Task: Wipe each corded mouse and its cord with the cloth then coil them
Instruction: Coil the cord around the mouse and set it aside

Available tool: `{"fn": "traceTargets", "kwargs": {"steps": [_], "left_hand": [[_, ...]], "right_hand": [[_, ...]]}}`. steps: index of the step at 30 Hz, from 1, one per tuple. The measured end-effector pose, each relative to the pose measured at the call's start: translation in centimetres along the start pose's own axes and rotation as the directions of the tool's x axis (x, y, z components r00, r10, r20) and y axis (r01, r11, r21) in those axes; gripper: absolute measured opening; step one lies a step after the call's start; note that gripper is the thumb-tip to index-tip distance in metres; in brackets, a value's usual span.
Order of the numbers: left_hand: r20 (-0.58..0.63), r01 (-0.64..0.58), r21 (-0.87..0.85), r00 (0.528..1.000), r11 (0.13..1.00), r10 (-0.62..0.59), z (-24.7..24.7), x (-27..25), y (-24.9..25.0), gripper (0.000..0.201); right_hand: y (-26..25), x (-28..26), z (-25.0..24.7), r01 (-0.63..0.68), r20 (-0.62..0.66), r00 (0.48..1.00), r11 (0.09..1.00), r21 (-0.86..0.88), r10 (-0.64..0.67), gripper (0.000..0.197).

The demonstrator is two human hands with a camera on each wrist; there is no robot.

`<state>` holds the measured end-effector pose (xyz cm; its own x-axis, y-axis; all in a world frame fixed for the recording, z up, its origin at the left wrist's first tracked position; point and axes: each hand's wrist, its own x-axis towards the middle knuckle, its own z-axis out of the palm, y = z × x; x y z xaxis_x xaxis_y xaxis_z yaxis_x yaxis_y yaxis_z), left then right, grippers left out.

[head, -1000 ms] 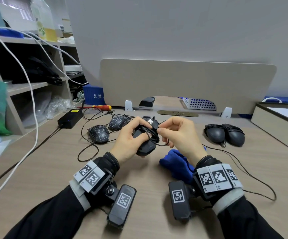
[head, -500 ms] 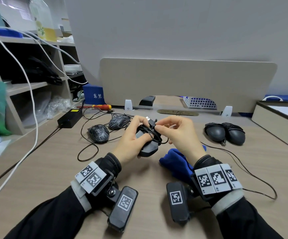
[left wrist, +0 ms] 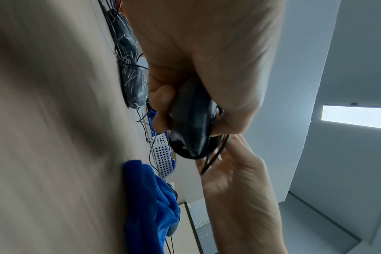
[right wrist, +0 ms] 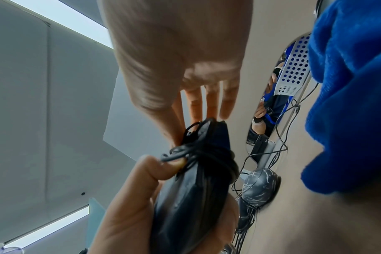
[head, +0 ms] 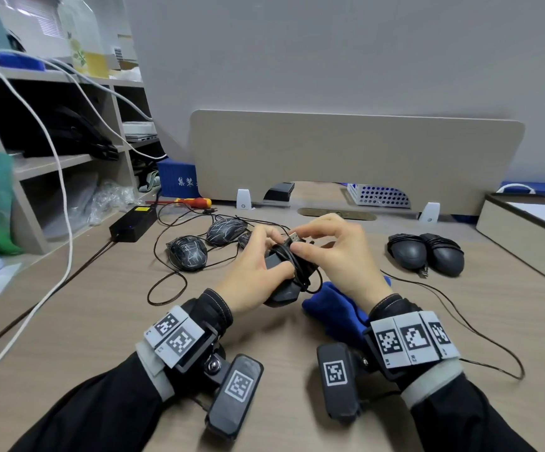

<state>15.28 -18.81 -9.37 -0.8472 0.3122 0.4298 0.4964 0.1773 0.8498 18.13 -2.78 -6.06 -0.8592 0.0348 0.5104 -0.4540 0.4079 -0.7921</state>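
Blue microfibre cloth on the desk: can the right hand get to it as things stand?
Probably yes, once freed. The blue microfibre cloth lies uncovered just under the right hand, but that hand pinches the black cord's USB plug on the black mouse.

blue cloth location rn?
Head view: the crumpled blue cloth lies on the wooden desk, under the right hand, right of the held black mouse.

Held mouse (head: 281,278) between left hand (head: 251,275) and right hand (head: 339,256), above desk (head: 69,321) centre. Cloth (head: 333,308) on desk under right wrist. Two mice (head: 199,246) lie left-behind the hands, two wrapped mice (head: 426,252) right. Divider panel (head: 356,158) behind; shelf unit (head: 36,158) far left.
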Motion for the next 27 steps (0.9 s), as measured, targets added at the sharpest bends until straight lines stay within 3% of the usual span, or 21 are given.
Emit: {"fn": "traceTargets", "kwargs": {"steps": [5,7,10,13,17,20,24,27], "left_hand": [[0.093,0.040,0.006,0.995,0.999,-0.041,0.2,-0.1,0.3,0.037],[0.065,0.050,0.002,0.997,0.999,-0.050,0.2,0.0,0.2,0.039],[-0.097,0.128,-0.097,0.986,0.987,-0.137,0.1,0.4,0.2,0.045],[-0.191,0.259,-0.190,0.936,0.947,-0.295,-0.4,0.7,0.2,0.048],[-0.295,0.303,-0.306,0.871,0.903,-0.392,-2.0,1.5,-0.3,0.030],[-0.277,0.319,-0.420,0.846,0.849,-0.455,-2.8,1.6,-0.2,0.028],[-0.211,0.331,-0.513,0.846,0.792,-0.490,-2.9,1.4,0.4,0.009],[-0.197,0.320,-0.518,0.858,0.793,-0.475,-2.7,1.2,0.8,0.015]], "right_hand": [[-0.5,0.0,0.1,0.013,-0.126,0.992,0.978,0.209,0.014,0.020],[-1.0,0.1,-0.5,0.042,-0.139,0.990,0.950,0.310,0.002,0.020],[-1.5,-0.1,-0.8,-0.002,-0.014,1.000,0.905,0.425,0.009,0.015],[-1.6,-0.4,-0.4,-0.074,0.074,0.996,0.865,0.497,0.043,0.011],[-1.5,-0.4,-0.4,-0.184,0.188,0.978,0.802,0.568,0.091,0.007],[-1.3,-0.6,-0.2,-0.280,0.308,0.942,0.817,0.504,0.133,0.009],[-1.1,-0.6,-0.6,-0.386,0.380,0.901,0.788,0.479,0.210,0.018],[-0.8,-0.6,-0.7,-0.472,0.468,0.841,0.790,0.392,0.270,0.017]]}}
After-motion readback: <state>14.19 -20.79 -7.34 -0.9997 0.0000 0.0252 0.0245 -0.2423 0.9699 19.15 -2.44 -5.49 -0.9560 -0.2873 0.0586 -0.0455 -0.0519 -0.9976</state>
